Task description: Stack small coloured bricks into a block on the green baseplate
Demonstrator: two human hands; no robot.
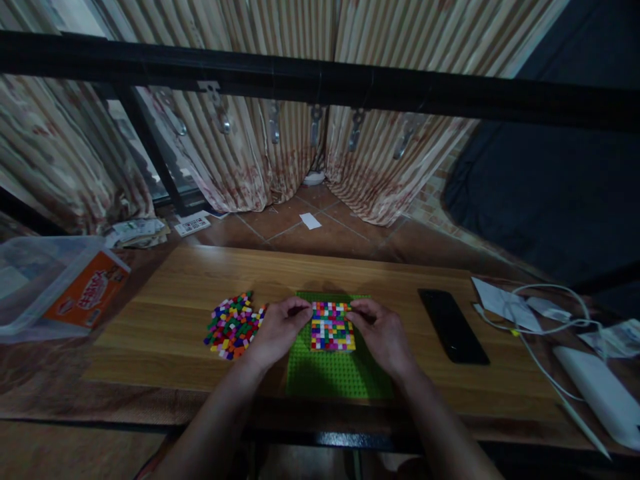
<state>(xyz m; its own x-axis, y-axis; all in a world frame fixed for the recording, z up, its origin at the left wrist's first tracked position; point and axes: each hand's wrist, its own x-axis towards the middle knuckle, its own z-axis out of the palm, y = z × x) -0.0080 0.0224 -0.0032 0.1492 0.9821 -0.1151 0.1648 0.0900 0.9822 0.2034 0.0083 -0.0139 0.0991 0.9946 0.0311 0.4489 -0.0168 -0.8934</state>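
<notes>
A block of small multicoloured toy bricks (333, 335) sits on the upper middle of a green studded baseplate (335, 380). My left hand (284, 327) is closed at the block's upper left corner, thumb and fingertips against the end of its far rows. On the opposite side, my right hand (380, 328) pinches at the upper right corner, with its index finger and thumb on the bricks. The exact grip under the fingertips is too small to make out. Left of my left hand lies a heap of loose toy bricks (234, 327) in mixed colours.
A wooden board (165, 333) carries all this. At its right lies a black phone (453, 327), beyond it a white cable (530, 330) and a white power bank (600, 393). A clear plastic box (30, 293) stands left. A black rail (320, 77) crosses ahead.
</notes>
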